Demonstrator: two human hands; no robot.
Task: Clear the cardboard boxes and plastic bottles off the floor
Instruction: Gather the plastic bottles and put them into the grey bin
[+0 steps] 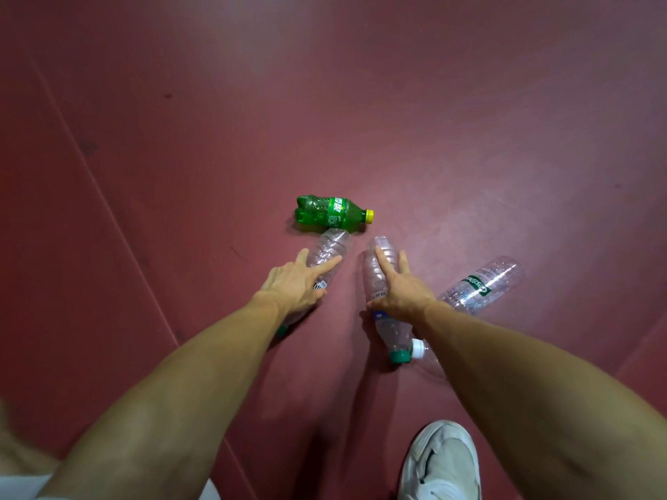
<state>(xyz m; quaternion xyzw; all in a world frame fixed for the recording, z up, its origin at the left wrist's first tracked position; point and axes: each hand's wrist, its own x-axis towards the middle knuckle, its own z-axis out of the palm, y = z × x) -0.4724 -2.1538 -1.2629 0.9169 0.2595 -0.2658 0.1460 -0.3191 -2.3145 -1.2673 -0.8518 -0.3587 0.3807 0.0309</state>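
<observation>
Where dark red floor [180,138] fills view, seam line [108,207] slanting at 9 o'clock, four plastic bottles lie on their sides. Green bottle [332,211], yellow cap, at 12 o'clock. Left hand [294,283] spread flat over left clear bottle [332,243]. Right hand [397,294], fingers straight, rests on right clear bottle [373,272], green-capped. Large clear bottle [483,283], white cap, at 3 o'clock. White shoe [442,463] at 5 o'clock.
</observation>
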